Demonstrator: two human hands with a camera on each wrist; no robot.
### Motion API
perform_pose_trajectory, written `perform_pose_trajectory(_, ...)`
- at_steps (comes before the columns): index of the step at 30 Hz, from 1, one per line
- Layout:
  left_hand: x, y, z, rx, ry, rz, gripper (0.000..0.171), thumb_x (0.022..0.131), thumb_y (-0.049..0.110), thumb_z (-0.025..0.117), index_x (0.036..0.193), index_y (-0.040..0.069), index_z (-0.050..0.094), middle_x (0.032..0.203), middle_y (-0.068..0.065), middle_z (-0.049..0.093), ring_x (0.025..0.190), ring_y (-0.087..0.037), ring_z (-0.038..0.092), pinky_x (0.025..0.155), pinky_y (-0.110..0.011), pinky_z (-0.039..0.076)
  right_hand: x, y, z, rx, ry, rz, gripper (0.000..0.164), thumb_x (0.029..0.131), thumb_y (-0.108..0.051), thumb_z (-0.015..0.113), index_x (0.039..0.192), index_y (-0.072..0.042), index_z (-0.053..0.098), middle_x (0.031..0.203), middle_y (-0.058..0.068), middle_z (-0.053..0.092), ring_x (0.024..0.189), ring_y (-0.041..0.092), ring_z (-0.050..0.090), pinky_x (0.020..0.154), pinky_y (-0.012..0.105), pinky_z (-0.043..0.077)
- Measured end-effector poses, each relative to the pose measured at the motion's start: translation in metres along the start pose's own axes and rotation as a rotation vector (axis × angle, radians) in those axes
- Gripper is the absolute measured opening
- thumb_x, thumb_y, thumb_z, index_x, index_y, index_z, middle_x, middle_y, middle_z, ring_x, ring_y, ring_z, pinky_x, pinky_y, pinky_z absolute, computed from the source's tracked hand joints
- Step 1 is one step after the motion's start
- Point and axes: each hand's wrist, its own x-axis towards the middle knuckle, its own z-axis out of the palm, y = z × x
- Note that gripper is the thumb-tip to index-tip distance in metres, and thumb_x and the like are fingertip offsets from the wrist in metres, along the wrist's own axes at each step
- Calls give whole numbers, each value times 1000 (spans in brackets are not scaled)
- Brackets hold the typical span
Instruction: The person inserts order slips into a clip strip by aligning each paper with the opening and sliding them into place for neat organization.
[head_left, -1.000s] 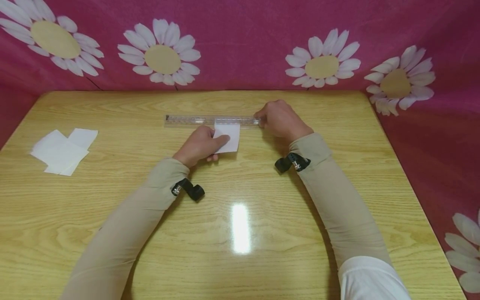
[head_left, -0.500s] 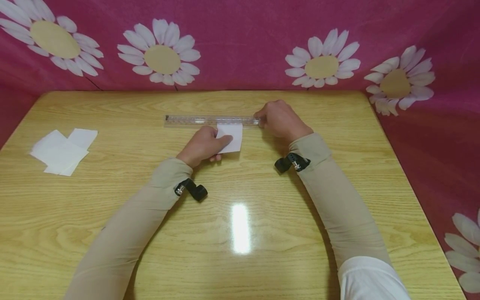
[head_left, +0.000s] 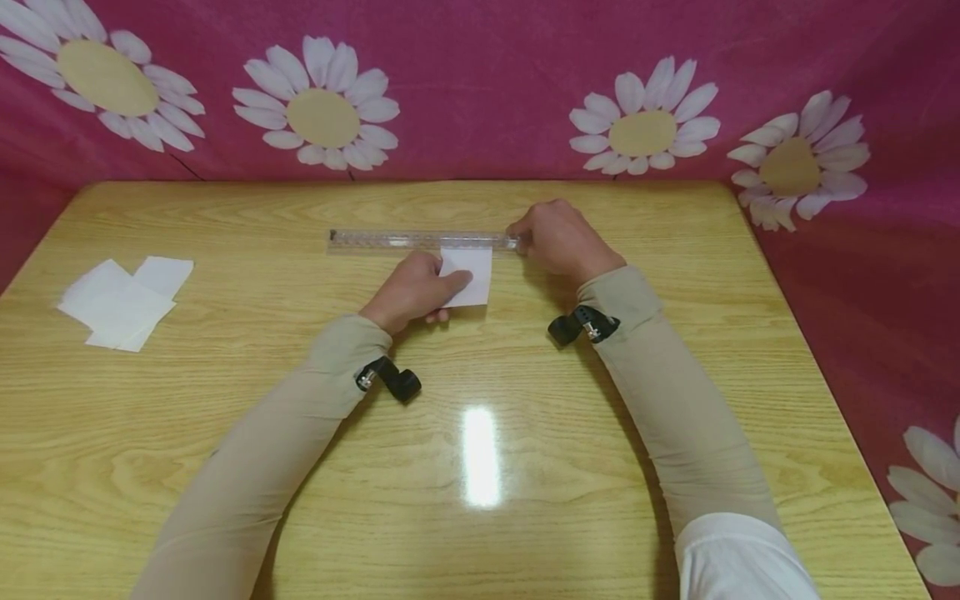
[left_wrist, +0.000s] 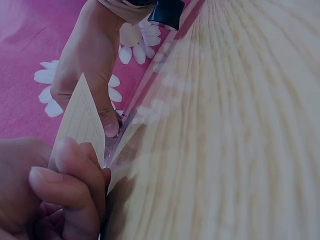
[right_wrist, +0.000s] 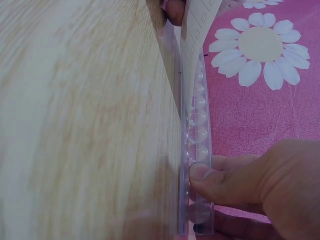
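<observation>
Paper (head_left: 480, 289) shifted right along the clear strip (head_left: 382, 241), its far edge at the strip. My left hand (head_left: 411, 289) pinched the paper; my right hand (head_left: 564, 237), curled around the strip's right end, apparently steadied it for this sliding pass.

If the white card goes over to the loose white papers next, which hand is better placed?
Probably the left hand: it holds the white card and is nearer the white papers. The right hand is farther off, gripping the clear strip's right end.
</observation>
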Motion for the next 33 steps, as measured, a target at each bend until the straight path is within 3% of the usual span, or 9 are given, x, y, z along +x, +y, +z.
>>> perform_pose_trajectory(16,3,3,5,6,-10,7,33,103,32,62,82,11,47,50,4,55,41,-9,50,48,-24,46,2,2,2,-13,16,-25,34,97,-5,65,129,-10,72,134,10,71,101,24,62,95,40,52)
perform_pose_trajectory(23,6,4,7,13,-16,7,31,103,32,63,84,10,52,52,3,56,42,-9,50,47,-24,45,2,2,1,-5,8,-9,34,97,-6,67,130,-11,71,135,10,70,117,29,66,106,43,52)
perform_pose_trajectory(33,8,8,12,31,-11,29,31,102,31,64,84,8,56,50,3,56,41,-10,52,46,-24,45,2,2,1,7,7,-1,34,97,-7,68,130,-12,72,135,9,71,118,28,66,106,42,52)
